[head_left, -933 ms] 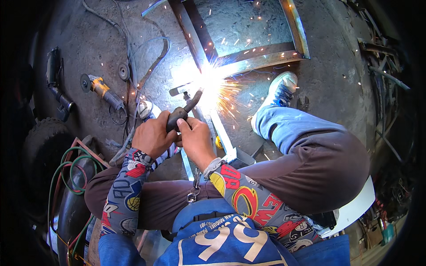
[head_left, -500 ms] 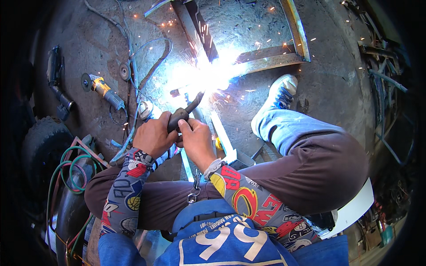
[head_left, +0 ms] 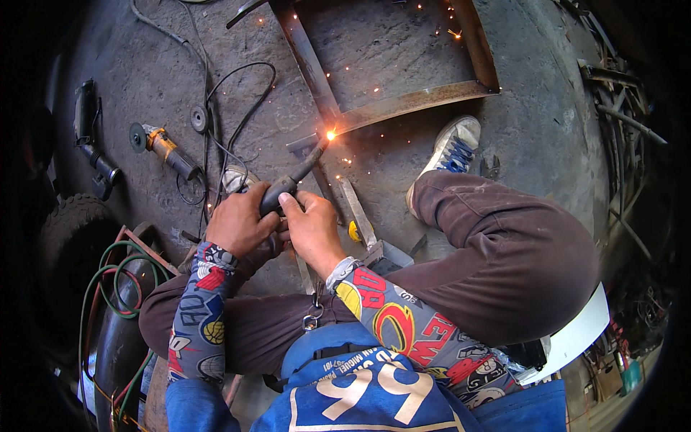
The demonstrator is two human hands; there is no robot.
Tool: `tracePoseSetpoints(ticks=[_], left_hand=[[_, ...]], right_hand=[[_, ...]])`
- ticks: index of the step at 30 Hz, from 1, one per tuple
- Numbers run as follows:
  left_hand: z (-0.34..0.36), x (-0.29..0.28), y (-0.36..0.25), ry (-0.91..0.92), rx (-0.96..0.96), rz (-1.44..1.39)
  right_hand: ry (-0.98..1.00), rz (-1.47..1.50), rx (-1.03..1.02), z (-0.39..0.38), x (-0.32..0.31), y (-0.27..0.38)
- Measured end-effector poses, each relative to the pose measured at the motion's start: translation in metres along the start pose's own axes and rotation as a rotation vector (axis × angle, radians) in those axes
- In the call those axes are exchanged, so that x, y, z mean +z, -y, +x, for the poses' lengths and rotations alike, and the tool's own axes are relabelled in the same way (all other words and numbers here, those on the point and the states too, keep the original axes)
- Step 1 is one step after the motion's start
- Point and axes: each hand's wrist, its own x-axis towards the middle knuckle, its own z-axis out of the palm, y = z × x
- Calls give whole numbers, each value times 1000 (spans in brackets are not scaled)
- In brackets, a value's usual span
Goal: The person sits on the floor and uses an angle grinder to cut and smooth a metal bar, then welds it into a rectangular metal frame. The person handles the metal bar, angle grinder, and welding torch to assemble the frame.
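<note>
On concrete floor (head_left: 547,101), head view: person crouches over rusty metal frame (head_left: 403,104). Left hand (head_left: 237,223) and right hand (head_left: 311,229) both closed around black welding torch (head_left: 288,187), hands touching each other. Torch tip at frame's near-left corner, small orange glow at contact, sparks scattered across floor. Angle grinder (head_left: 164,147) lies well left, cable looping beside it. White sneaker (head_left: 450,151) planted just below frame. Green and red hoses (head_left: 108,281) coiled at lower left.
</note>
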Motion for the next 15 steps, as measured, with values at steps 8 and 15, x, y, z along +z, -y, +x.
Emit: tracePoseSetpoints(ticks=[8, 15], left_hand=[[-1, 3, -7, 3, -17, 39], [-1, 5, -10, 10, -35, 54]], right_hand=[[-49, -63, -18, 2, 2, -9], [-57, -58, 1, -1, 1, -3]])
